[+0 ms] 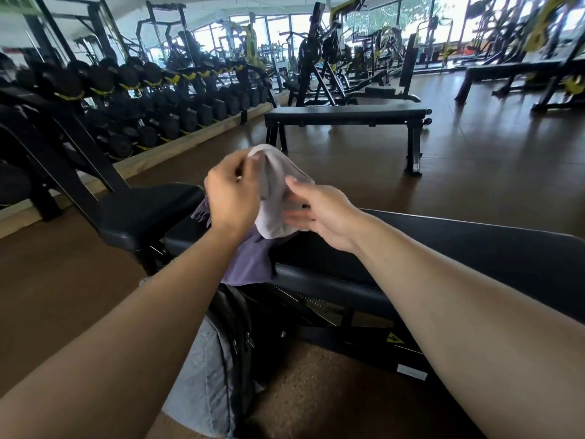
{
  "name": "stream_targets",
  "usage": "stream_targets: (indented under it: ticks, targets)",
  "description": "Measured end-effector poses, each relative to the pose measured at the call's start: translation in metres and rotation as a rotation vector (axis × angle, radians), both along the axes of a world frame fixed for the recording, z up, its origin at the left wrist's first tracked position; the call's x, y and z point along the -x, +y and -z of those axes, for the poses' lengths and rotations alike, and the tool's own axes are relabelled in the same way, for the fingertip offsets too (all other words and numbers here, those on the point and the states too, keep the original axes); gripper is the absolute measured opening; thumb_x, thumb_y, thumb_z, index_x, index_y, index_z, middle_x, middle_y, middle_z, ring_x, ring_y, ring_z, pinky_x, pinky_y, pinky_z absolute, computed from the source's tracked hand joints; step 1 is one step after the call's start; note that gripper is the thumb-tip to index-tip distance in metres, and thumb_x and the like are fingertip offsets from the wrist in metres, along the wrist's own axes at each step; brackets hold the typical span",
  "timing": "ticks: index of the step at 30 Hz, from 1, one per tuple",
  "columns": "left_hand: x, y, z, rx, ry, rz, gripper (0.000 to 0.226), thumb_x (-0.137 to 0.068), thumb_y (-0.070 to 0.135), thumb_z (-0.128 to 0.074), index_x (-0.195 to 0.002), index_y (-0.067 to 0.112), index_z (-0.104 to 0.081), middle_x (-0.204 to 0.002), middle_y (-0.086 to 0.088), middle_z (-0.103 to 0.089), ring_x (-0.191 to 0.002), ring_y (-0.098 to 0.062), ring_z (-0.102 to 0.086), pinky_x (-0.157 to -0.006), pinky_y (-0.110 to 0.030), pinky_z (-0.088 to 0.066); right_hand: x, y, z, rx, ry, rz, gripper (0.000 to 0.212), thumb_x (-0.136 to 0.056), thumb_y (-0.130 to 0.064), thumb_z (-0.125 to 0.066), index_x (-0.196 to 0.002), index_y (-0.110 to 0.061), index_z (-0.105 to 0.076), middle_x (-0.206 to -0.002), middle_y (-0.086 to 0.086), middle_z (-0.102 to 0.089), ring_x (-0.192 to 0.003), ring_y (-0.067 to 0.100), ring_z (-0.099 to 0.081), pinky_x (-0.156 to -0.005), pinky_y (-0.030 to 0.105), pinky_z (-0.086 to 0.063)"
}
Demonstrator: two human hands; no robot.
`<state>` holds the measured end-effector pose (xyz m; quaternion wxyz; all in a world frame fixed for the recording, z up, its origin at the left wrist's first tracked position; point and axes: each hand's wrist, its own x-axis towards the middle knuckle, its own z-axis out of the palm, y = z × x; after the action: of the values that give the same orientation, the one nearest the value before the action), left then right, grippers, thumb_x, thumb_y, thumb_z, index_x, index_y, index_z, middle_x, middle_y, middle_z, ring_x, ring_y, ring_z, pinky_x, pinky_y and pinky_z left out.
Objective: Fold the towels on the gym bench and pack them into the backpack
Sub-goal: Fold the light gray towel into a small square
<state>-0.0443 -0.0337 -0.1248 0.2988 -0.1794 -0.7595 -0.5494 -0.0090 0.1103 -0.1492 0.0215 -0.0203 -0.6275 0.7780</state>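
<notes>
The step in hand looks like the folding of the first of 2 towels, with nothing packed yet. Both hands are raised above the gym bench (411,245) with a white towel (275,198) bunched between them: the left hand (232,193) pinches its upper edge between thumb and fingers, while the right hand (319,213) has its thumb on the front of the cloth and its fingers apparently tucked behind, though the blur makes that hold hard to read for certain. The towel hangs in a loose lump, not yet squared, so the next move calls for finding 2 corners, shaking the cloth flat and laying it on the bench pad to fold it in half. A purple towel (250,264) lies draped over the near edge of the bench just below the hands, unfolded and partly hanging down; it occupies the handiest stretch of pad and may need shifting aside. The grey backpack (215,375) stands on the floor against the bench frame, directly beneath the purple towel, its zips visible but whether its mouth is open cannot be told from here. Further off, a second flat bench (345,114) and a dumbbell rack (142,99) stand well apart from the work.
</notes>
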Motion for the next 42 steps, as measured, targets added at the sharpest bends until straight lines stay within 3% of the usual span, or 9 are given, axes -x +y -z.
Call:
stream_targets:
  ticks: [4, 12, 15, 19, 25, 29, 32, 37, 42]
  targets:
    - [-0.030, 0.029, -0.021, -0.039, -0.082, 0.259, 0.036, -0.105, 0.023, -0.052, -0.077, 0.009, -0.070, -0.066, 0.007, -0.067, -0.064, -0.005, -0.059, -0.063, -0.020, -0.046, -0.011, -0.002, -0.033, 0.233, 0.213, 0.097, 0.026, -0.100, -0.026, -0.061, -0.123, -0.016, -0.069, -0.104, 0.005, -0.075, -0.102, 0.021, -0.071, -0.099, 0.043, -0.056]
    - [-0.044, 0.036, -0.043, -0.236, -0.260, 0.522, 0.045, -0.106, 0.023, -0.051, -0.066, 0.004, -0.061, -0.066, -0.008, -0.056, -0.065, -0.019, -0.048, -0.064, -0.034, -0.041, -0.049, 0.026, -0.061, -0.563, 0.593, 0.457, 0.021, -0.087, -0.039, -0.078, -0.085, -0.020, -0.068, -0.075, -0.010, -0.070, -0.069, -0.001, -0.063, -0.063, 0.017, -0.047]
    - [-0.057, 0.044, -0.053, -0.422, -0.477, 0.671, 0.041, -0.105, 0.027, -0.053, -0.103, -0.010, -0.071, -0.085, -0.019, -0.066, -0.077, -0.024, -0.062, -0.072, -0.037, -0.053, -0.065, 0.044, -0.072, -0.746, 0.549, 0.410, 0.042, -0.089, -0.048, -0.071, -0.086, -0.006, -0.065, -0.078, 0.009, -0.066, -0.068, 0.005, -0.055, -0.065, 0.028, -0.045]
    - [-0.059, 0.052, -0.051, -0.521, -0.771, 0.863, 0.047, -0.104, 0.031, -0.052, -0.120, -0.011, -0.065, -0.102, -0.023, -0.066, -0.094, -0.033, -0.064, -0.101, -0.050, -0.049, -0.080, 0.058, -0.074, -0.818, 0.407, 0.272, 0.043, -0.091, -0.060, -0.059, -0.106, -0.022, -0.074, -0.101, -0.009, -0.076, -0.099, 0.007, -0.070, -0.093, 0.040, -0.054]
    - [-0.061, 0.060, -0.037, -0.599, -0.892, 0.846, 0.029, -0.105, 0.019, -0.052, -0.120, -0.003, -0.063, -0.090, -0.013, -0.066, -0.075, -0.018, -0.066, -0.068, -0.030, -0.061, -0.098, 0.058, -0.053, -0.663, 0.312, 0.414, 0.052, -0.087, -0.049, -0.075, -0.074, -0.009, -0.044, -0.071, 0.003, -0.039, -0.065, 0.013, -0.038, -0.060, 0.030, -0.034]
    - [-0.068, 0.056, -0.032, -0.499, -0.932, 0.797, 0.039, -0.105, 0.018, -0.051, -0.128, -0.011, -0.061, -0.099, -0.018, -0.068, -0.075, -0.019, -0.069, -0.059, -0.028, -0.061, -0.110, 0.065, -0.048, -0.600, 0.219, 0.307, 0.026, -0.087, -0.038, -0.078, -0.089, -0.018, -0.062, -0.081, -0.011, -0.065, -0.072, 0.003, -0.061, -0.065, 0.021, -0.050]
    - [-0.073, 0.055, -0.029, -0.403, -0.937, 0.823, 0.040, -0.104, 0.024, -0.051, -0.125, -0.007, -0.065, -0.116, -0.024, -0.070, -0.100, -0.030, -0.070, -0.083, -0.037, -0.060, -0.119, 0.068, -0.051, -0.662, 0.297, 0.244, 0.009, -0.088, -0.026, -0.078, -0.087, -0.023, -0.070, -0.076, -0.018, -0.068, -0.072, -0.003, -0.062, -0.066, 0.014, -0.049]
    - [-0.078, 0.052, -0.030, -0.502, -0.879, 0.724, 0.031, -0.105, 0.024, -0.052, -0.083, 0.009, -0.067, -0.070, -0.005, -0.067, -0.059, -0.017, -0.066, -0.054, -0.028, -0.057, -0.124, 0.074, -0.048, -0.818, 0.353, 0.366, 0.026, -0.083, -0.029, -0.083, -0.072, -0.009, -0.071, -0.062, 0.003, -0.059, -0.057, 0.003, -0.046, -0.057, 0.020, -0.037]
    - [-0.052, 0.035, -0.031, -0.729, -0.898, 0.505, 0.015, -0.105, 0.021, -0.054, -0.112, 0.008, -0.058, -0.091, -0.008, -0.057, -0.067, -0.019, -0.059, -0.043, -0.025, -0.053, -0.146, 0.100, -0.051, -0.683, 0.209, 0.505, 0.018, -0.093, -0.020, -0.073, -0.085, -0.005, -0.069, -0.081, 0.016, -0.066, -0.072, 0.013, -0.056, -0.063, 0.028, -0.044]
